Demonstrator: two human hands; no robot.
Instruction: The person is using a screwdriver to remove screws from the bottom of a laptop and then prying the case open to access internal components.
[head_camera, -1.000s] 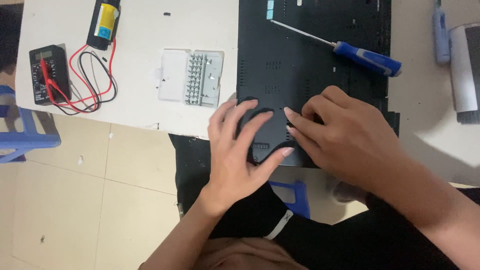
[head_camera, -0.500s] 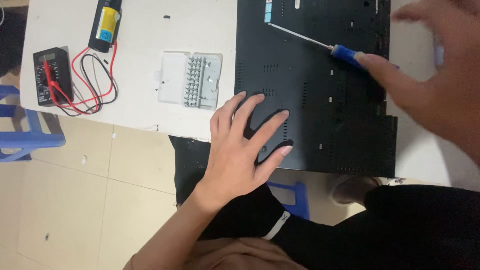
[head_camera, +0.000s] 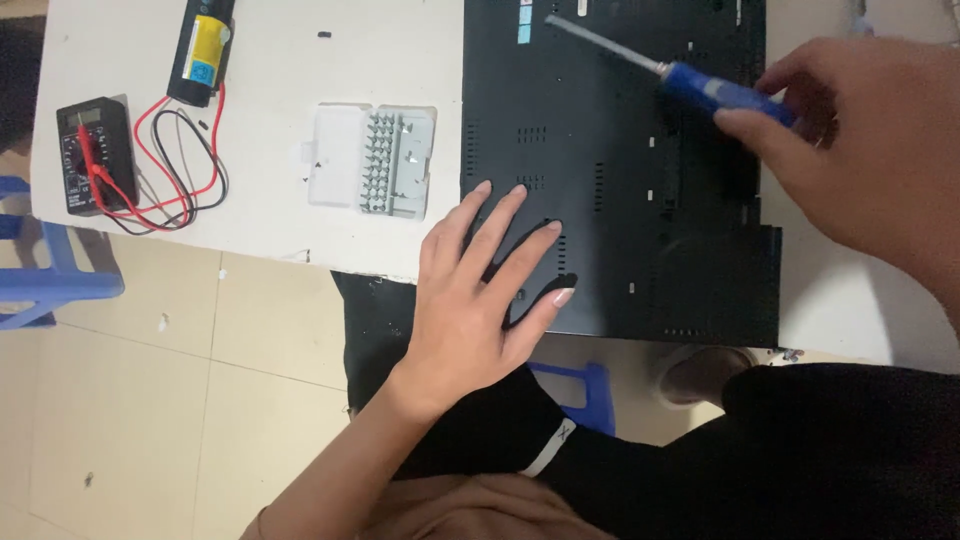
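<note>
On the black laptop base (head_camera: 640, 200), left hand (head_camera: 480, 290) lies flat — right hand (head_camera: 860, 150) grips blue screwdriver (head_camera: 700, 85).

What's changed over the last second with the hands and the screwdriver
The right hand left the black laptop base, moved up and right, and closed its fingers on the blue-handled screwdriver. The left hand stayed flat on the base's near corner. The multimeter and white screw box did not move.
</note>
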